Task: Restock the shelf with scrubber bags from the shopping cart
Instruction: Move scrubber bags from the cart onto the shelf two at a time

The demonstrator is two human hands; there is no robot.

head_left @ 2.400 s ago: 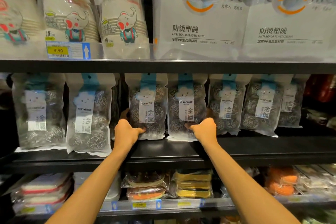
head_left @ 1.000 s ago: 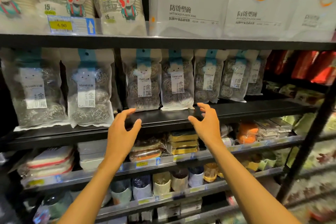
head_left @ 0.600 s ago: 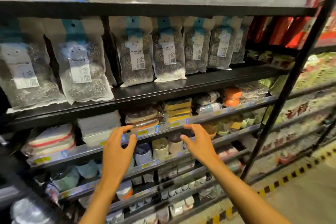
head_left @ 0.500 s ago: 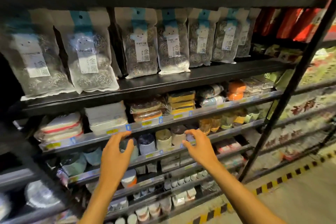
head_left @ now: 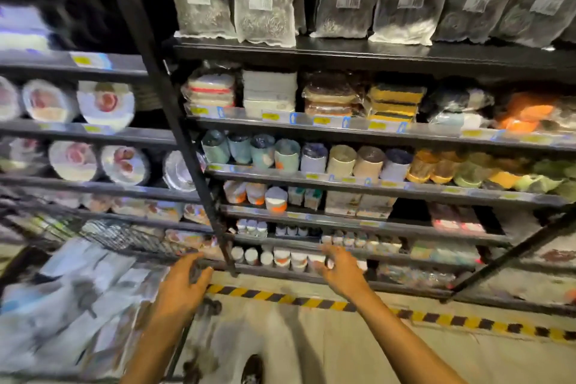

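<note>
Several clear scrubber bags (head_left: 265,3) with steel-wool balls stand in a row on the black shelf (head_left: 374,54) at the top of the view. The wire shopping cart (head_left: 124,237) is at the lower left, blurred, with more pale bags (head_left: 71,299) lying inside it. My left hand (head_left: 184,287) hovers by the cart's right edge, fingers loosely spread, holding nothing. My right hand (head_left: 343,271) is out in front of the low shelves, fingers spread and empty.
Below the scrubber shelf lie sponges (head_left: 392,103), rolls of bags (head_left: 311,159) and small jars (head_left: 280,256). A black upright post (head_left: 174,121) divides two shelf units. A yellow-black floor stripe (head_left: 311,301) runs along the shelf base. A shoe (head_left: 252,368) shows at the bottom.
Both hands let go of the bags on the shelf and dropped low. The view swung down and left, so the cart has come into sight.
</note>
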